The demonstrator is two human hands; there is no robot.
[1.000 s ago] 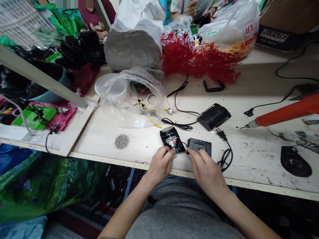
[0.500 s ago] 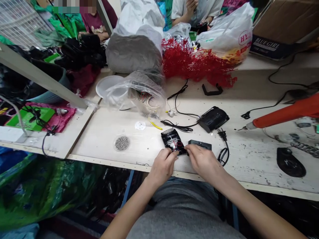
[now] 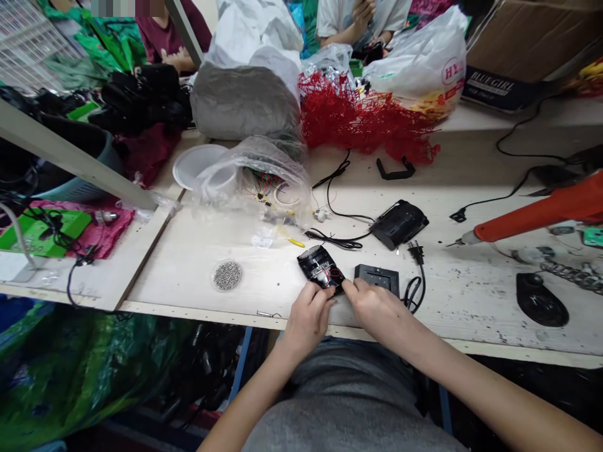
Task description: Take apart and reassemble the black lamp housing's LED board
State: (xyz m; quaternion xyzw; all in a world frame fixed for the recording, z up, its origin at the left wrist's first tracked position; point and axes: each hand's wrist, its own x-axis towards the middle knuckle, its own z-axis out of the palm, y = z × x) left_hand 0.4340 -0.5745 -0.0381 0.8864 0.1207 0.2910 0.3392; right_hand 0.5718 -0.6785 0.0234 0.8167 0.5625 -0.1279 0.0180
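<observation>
The open black casing (image 3: pixel 319 269) lies at the near edge of the counter (image 3: pixel 202 251), red wires exposed. Left hand (image 3: pixel 308 317) and right hand (image 3: pixel 374 307) both pinch its near end — fingertips closed on it. Just right sits a black square cover (image 3: pixel 377 277); left, a dish of screws (image 3: pixel 227 275).

Small electronics assembly workshop, scuffed workbench (image 3: pixel 471 301), orange glue gun (image 3: pixel 541 213), loose cables (image 3: pixel 339 238), dish of screws (image 3: pixel 227 275), bags of parts (image 3: pixel 264 176), co-workers (image 3: pixel 358 19) opposite
</observation>
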